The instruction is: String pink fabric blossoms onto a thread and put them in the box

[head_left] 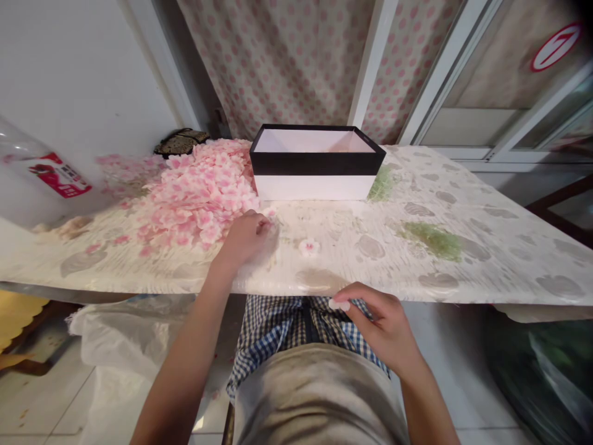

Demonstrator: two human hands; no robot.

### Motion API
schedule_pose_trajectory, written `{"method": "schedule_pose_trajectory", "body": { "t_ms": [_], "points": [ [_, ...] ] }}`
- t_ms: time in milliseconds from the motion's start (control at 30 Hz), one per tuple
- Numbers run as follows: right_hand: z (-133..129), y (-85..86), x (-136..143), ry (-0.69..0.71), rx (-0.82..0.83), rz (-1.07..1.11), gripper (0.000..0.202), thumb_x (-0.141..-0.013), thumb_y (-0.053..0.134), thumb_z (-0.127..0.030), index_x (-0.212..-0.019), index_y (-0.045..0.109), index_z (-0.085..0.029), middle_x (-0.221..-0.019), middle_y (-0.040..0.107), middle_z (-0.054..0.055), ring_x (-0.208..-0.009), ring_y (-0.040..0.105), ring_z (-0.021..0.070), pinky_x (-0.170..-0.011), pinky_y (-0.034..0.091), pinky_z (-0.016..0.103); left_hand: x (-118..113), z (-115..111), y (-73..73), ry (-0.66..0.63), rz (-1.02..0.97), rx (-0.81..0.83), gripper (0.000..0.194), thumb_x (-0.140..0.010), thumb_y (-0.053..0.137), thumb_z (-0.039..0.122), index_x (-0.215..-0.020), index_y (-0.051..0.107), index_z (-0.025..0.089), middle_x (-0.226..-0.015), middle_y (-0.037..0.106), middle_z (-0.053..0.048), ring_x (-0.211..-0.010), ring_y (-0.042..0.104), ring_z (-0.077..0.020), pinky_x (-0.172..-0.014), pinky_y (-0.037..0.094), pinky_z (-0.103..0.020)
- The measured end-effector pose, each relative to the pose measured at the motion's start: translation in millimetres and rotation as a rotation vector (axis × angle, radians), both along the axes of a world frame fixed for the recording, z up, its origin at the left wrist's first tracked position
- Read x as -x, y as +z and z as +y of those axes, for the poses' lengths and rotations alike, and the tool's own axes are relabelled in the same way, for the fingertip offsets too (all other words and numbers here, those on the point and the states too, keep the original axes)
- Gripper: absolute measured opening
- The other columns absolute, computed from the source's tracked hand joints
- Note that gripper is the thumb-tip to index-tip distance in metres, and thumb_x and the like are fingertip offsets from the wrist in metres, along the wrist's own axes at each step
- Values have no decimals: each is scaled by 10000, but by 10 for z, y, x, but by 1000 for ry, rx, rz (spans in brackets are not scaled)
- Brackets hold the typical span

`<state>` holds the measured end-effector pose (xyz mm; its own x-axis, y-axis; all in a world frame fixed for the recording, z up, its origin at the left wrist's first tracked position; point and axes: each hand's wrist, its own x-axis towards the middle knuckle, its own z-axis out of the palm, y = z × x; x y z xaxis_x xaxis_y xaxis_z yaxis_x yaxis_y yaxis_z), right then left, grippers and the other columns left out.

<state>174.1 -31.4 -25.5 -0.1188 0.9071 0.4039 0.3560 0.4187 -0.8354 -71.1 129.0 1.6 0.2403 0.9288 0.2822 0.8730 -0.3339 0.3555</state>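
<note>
My right hand [380, 324], at the table's near edge, pinches a small white artificial flower [339, 305] between thumb and forefinger. Resting on the tabletop, my left hand [248, 238] has its fingers curled together beside a big heap of pink artificial blossoms [199, 191]. A pale pink bit shows just past its fingertips; whether the fingers hold it is hidden. One loose white blossom with a pink centre [309, 247] lies on the cloth between the hands.
Behind the hands stands an open white box with a black rim [317, 164]. Green fibre tufts [430, 241] lie to the right, with more beside the box. A clear plastic bottle or bag with a red label [60, 176] is at the far left. The patterned tablecloth [500, 266] covers the table.
</note>
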Motion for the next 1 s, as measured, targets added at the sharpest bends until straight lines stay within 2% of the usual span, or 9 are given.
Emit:
{"method": "schedule_pose_trajectory", "body": {
  "t_ms": [133, 333, 400, 500, 567, 667, 733, 867, 1000],
  "points": [
    [-7, 2, 1, -2, 10, -3, 147, -867, 556, -140, -867, 667, -238, -821, 725, -10, -766, 679, 131, -713, 533, 238, -3, 21, -6, -12, -34, 13, 207, -769, 464, 145, -824, 665, 138, -935, 663, -114, -932, 599, -265, -912, 442, -401],
    [-4, 9, 33, -1, 4, 7, 153, -856, 563, -129, -861, 671, -238, -805, 730, -4, -756, 690, 145, -707, 546, 258, -21, 18, -26, 44, -194, -10, 99, -770, 457, 148, -706, 530, 170, -831, 605, -102, -864, 575, -261, -868, 438, -424],
    [-4, -8, 51, -21, -2, 24, 129, -852, 584, -148, -870, 673, -240, -808, 734, 0, -753, 695, 152, -705, 550, 266, -18, -4, -3, 64, -296, -9, 86, -795, 452, 182, -717, 488, 185, -775, 581, -74, -799, 573, -229, -789, 463, -380],
    [-12, -27, 86, -76, 2, 103, 112, -826, 644, -174, -902, 679, -249, -829, 743, 1, -750, 704, 159, -701, 554, 273, -29, -93, 61, 66, -477, 43, 82, -847, 407, 247, -781, 433, 207, -604, 491, 6, -545, 511, -151, -543, 433, -272],
    [-24, -5, 115, -88, -6, 154, 139, -815, 651, -140, -878, 690, -257, -811, 746, -8, -736, 701, 152, -692, 547, 267, -67, -228, 113, 16, -582, 113, 91, -864, 387, 282, -799, 396, 218, -516, 409, 54, -410, 407, -111, -427, 345, -225],
    [-47, 93, 164, -53, -72, 228, 241, -807, 607, -49, -841, 704, -267, -791, 730, -14, -747, 687, 149, -689, 533, 277, -177, -561, 164, -121, -685, 252, 132, -864, 392, 312, -771, 383, 219, -485, 375, 72, -359, 335, -80, -371, 280, -191],
    [-60, 176, 197, -27, -132, 253, 270, -795, 605, -27, -836, 715, -270, -892, 702, 5, -814, 672, 156, -727, 530, 303, -274, -816, 167, -212, -738, 366, 143, -874, 408, 321, -780, 409, 213, -488, 371, 75, -367, 332, -70, -363, 261, -171],
    [-72, 270, 245, -10, -183, 249, 255, -781, 629, -33, -814, 727, -267, -1140, 617, 42, -974, 639, 184, -819, 527, 354, -471, -1168, 119, -423, -974, 764, 166, -898, 497, 341, -828, 479, 192, -527, 392, 76, -410, 323, -42, -376, 228, -138],
    [-75, 250, 240, -30, -166, 299, 239, -787, 640, -45, -825, 717, -267, -936, 686, 18, -873, 664, 164, -772, 545, 327, -607, -1239, 56, -512, -1055, 897, 172, -909, 509, 316, -809, 497, 177, -585, 424, 61, -420, 349, -27, -371, 226, -135]
  ]
}}
